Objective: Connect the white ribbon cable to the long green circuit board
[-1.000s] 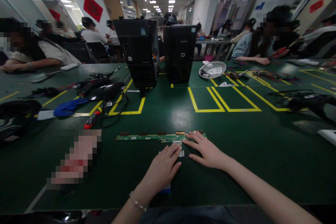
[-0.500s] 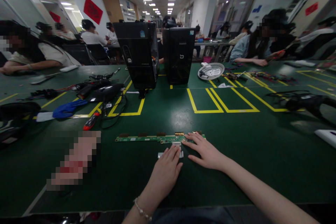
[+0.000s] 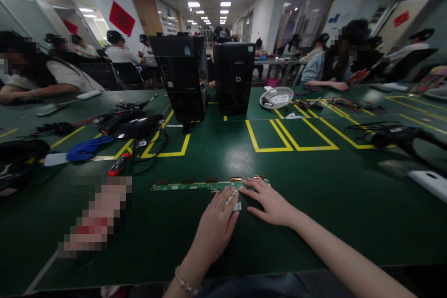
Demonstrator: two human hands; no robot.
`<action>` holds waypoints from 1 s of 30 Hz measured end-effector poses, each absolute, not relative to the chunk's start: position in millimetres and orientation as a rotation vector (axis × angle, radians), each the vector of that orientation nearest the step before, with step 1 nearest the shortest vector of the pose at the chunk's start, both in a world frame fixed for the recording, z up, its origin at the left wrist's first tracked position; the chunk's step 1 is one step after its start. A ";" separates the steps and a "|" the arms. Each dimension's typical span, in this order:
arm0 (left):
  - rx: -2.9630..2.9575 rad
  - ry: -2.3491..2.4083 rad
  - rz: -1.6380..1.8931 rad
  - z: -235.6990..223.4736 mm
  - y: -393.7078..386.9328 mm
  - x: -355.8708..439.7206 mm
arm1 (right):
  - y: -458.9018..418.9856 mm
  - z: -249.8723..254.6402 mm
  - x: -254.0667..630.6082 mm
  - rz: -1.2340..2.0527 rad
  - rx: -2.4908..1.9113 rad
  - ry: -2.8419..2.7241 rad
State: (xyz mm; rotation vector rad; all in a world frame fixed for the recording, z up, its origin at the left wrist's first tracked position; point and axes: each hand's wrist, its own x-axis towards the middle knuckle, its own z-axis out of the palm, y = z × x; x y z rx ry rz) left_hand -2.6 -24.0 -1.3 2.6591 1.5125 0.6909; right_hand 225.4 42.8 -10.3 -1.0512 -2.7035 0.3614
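Observation:
A long, narrow green circuit board (image 3: 186, 186) with copper-coloured tabs along its far edge lies across the green table in front of me. Over a small whitish flat piece (image 3: 238, 206) at the board's near edge, my left hand (image 3: 215, 219) lies with its fingers stretched forward, their tips at the board. This piece looks like a flat cable, but it is mostly covered. My right hand (image 3: 274, 202) rests with spread fingers on the board's right part, hiding some of it, its thumb apart on the table.
Two black computer towers (image 3: 181, 79) (image 3: 233, 79) stand beyond the board. To the left lie a red-and-black screwdriver (image 3: 119, 164), a blue glove (image 3: 87, 148) and cables. A white basket (image 3: 276, 98) sits at the back right. Yellow tape (image 3: 274, 150) marks the table (image 3: 314, 186). Other people sit around.
My left hand has moved slightly forward, so its fingers now cover more of the whitish piece and reach the board. The right hand stays on the board. The view has shifted slightly.

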 end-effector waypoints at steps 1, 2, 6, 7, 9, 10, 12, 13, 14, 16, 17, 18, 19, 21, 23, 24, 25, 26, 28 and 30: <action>2.652 1.533 0.744 1.5 -24.8 -7.6 | 42.7 -9.7 225.5 0.366 -1.055 -2.705; 2.638 1.571 0.798 3.7 -25.8 -13.7 | 42.6 -9.1 225.7 0.371 -1.059 -2.705; 2.546 1.765 0.881 2.6 -32.6 -46.6 | 43.1 -6.3 226.5 0.403 -1.063 -2.714; 2.531 1.799 0.889 -0.3 -35.1 -55.9 | 43.4 -5.7 226.5 0.412 -1.065 -2.716; 2.500 1.865 0.887 -8.6 -41.0 -74.1 | 43.9 -4.8 226.2 0.420 -1.068 -2.717; 2.488 1.886 0.889 -13.3 -44.3 -82.5 | 44.1 -4.6 225.9 0.417 -1.067 -2.715; 2.458 1.910 0.867 -22.8 -51.0 -97.0 | 44.2 -4.8 225.3 0.394 -1.058 -2.710; 2.441 1.931 0.853 -27.0 -54.1 -102.7 | 44.0 -4.9 225.0 0.379 -1.053 -2.708; 2.430 1.950 0.848 -30.6 -56.8 -107.1 | 43.4 -5.0 224.8 0.365 -1.050 -2.705; 2.426 1.957 0.844 -35.9 -60.5 -112.3 | 41.2 -4.4 224.4 0.353 -1.057 -2.694; 2.434 1.952 0.847 -37.5 -61.3 -113.2 | 39.6 -3.7 224.1 0.361 -1.061 -2.691; 2.446 1.943 0.847 -38.5 -61.4 -113.2 | 37.8 -2.8 223.8 0.376 -1.064 -2.691; 2.456 1.939 0.843 -38.9 -60.8 -112.4 | 35.9 -1.8 223.3 0.397 -1.063 -2.695; 2.465 1.942 0.825 -38.6 -58.7 -110.0 | 32.3 0.3 221.8 0.442 -1.051 -2.709; 2.455 1.956 0.809 -37.5 -56.5 -107.8 | 29.7 1.7 219.5 0.472 -1.030 -2.727; 2.449 1.960 0.802 -37.0 -55.6 -107.2 | 28.9 2.3 218.3 0.484 -1.020 -2.735; 2.445 1.963 0.798 -36.8 -55.1 -106.8 | 28.5 2.8 217.1 0.494 -1.011 -2.743; 2.444 1.962 0.793 -36.7 -54.8 -106.7 | 28.3 3.3 216.1 0.505 -1.007 -2.751; 2.434 1.967 0.787 -36.9 -54.8 -107.1 | 28.5 4.6 214.7 0.530 -1.010 -2.764; 2.428 1.969 0.792 -37.3 -55.1 -107.4 | 28.9 6.2 214.1 0.559 -1.016 -2.774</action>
